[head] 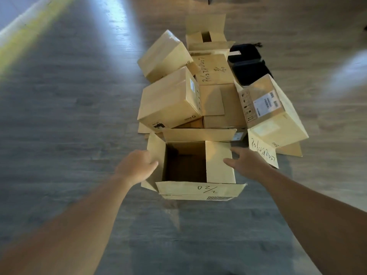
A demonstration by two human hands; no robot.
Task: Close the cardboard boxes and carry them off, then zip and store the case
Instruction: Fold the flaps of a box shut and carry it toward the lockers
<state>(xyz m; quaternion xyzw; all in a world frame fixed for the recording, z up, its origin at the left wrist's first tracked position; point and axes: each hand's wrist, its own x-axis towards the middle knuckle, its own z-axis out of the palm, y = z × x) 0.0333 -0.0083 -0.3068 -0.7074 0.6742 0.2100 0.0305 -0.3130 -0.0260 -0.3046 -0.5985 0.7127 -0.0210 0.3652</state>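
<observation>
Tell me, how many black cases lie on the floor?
1. The open black case lies at the far right of the pile, behind the labelled box. Others may be hidden by boxes.

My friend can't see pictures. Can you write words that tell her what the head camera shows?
Two bare hands reach for an open cardboard box on a grey floor: the left hand holds its left flap, the right hand touches its folded right flap. Behind lie more cardboard boxes and an open black case.
</observation>
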